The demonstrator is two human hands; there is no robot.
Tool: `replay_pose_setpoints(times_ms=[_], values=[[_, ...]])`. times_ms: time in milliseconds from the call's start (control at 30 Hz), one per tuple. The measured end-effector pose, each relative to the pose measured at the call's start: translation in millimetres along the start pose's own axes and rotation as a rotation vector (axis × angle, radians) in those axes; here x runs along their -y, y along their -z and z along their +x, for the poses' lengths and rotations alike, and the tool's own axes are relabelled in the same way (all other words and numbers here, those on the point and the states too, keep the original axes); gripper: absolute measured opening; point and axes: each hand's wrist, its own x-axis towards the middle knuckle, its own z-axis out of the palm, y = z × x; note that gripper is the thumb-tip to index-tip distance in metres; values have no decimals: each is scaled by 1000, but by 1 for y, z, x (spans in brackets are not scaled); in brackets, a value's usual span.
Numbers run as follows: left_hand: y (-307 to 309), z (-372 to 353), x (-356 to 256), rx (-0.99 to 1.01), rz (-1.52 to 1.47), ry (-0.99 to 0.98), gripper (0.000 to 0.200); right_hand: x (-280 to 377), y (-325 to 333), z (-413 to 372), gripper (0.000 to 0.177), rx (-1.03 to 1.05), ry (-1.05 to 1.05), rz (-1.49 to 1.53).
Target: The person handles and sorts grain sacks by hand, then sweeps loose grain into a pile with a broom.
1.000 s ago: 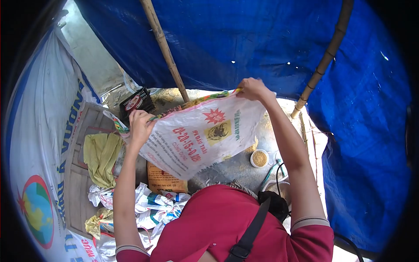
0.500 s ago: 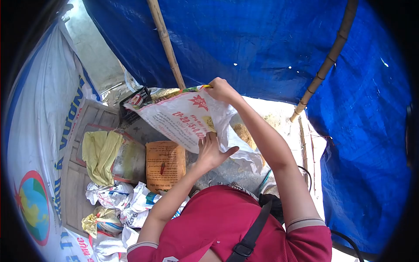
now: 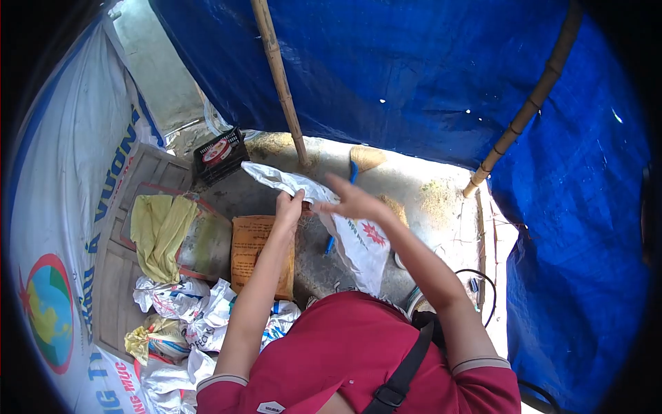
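Observation:
A white woven sack point(image 3: 362, 243) with red and yellow print hangs folded in front of me, one end trailing left toward the floor point(image 3: 272, 176). My left hand point(image 3: 288, 207) grips the sack at its upper fold. My right hand point(image 3: 352, 200) is just to the right of it, on the same fold, thumb under the fabric and fingers stretched out to the left. The two hands are close together. Below them I see my red shirt point(image 3: 345, 352) and a black strap.
On the concrete floor are a brown paper bag point(image 3: 249, 252), a yellow cloth point(image 3: 162, 231), a black crate point(image 3: 219, 155), a pile of crumpled bags point(image 3: 200, 317) and a blue-handled broom point(image 3: 363, 159). Two bamboo poles point(image 3: 279, 76) point(image 3: 531, 103) prop the blue tarp point(image 3: 427, 69). A black cable point(image 3: 479, 279) lies right.
The sack was held spread wide between both hands; the left hand let go and regripped, the hands came together, and the sack is now folded and hanging. The view shifted slightly down.

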Motion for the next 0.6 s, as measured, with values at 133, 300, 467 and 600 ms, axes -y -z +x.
replay_pose_setpoints(times_ms=[133, 300, 467, 600], values=[[-7, 8, 9, 29, 7, -98, 17, -16, -33, 1, 89, 211, -120, 82], [-4, 7, -7, 161, -14, -100, 16, -28, -1, -5, 90, 300, -234, 300], [-2, 2, -24, 282, 72, -148, 20, -53, -5, -8, 60, 235, -81, 249], [3, 9, -33, 89, 10, -229, 21, -57, 11, 8, 25, -140, -141, 185]])
